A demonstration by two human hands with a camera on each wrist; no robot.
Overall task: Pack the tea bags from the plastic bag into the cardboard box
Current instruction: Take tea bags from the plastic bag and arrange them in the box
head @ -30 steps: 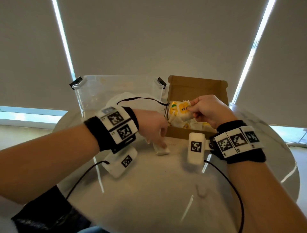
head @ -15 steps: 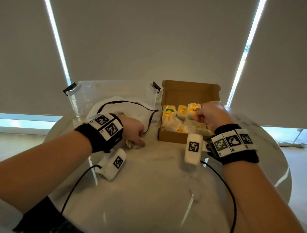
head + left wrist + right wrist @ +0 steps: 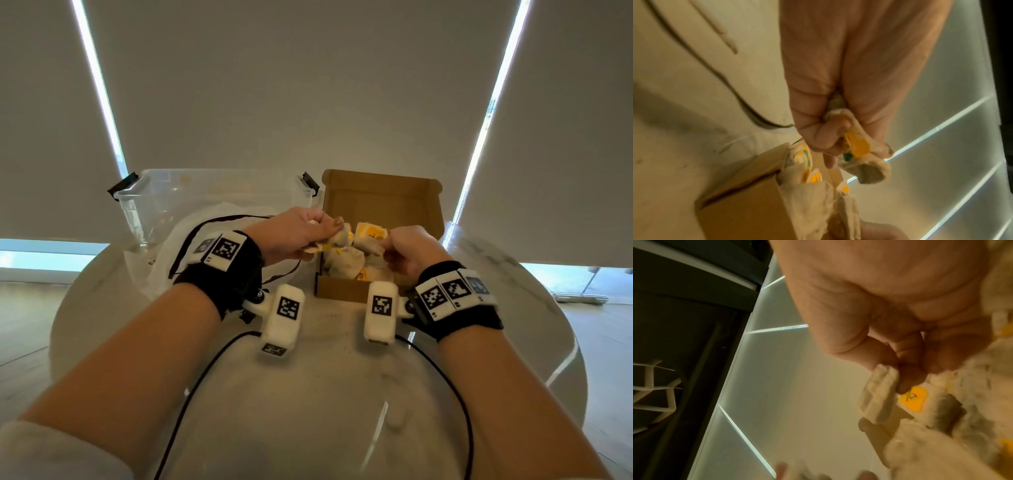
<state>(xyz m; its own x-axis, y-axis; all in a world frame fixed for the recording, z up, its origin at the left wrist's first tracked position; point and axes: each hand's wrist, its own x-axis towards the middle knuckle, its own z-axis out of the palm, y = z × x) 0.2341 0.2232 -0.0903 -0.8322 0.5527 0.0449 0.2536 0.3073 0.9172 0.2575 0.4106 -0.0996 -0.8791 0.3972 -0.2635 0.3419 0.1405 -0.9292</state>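
Observation:
An open brown cardboard box [image 3: 342,291] sits on the round white table with several white and yellow tea bags [image 3: 346,263] inside. My left hand [image 3: 301,233] grips a tea bag [image 3: 859,149] with a yellow tag over the box's left edge. My right hand [image 3: 407,246] pinches the edge of another tea bag [image 3: 879,392] at the box's right side. The crumpled white plastic bag [image 3: 164,253] lies left of the box, under my left wrist.
A clear plastic tub [image 3: 205,195] with black latches stands behind the plastic bag. Black cables [image 3: 191,387] trail from both wrists across the near table. The table edge [image 3: 568,342] curves close on the right.
My left hand has lifted from the table by the plastic bag and carried a tea bag right to the box. My right hand stayed over the box.

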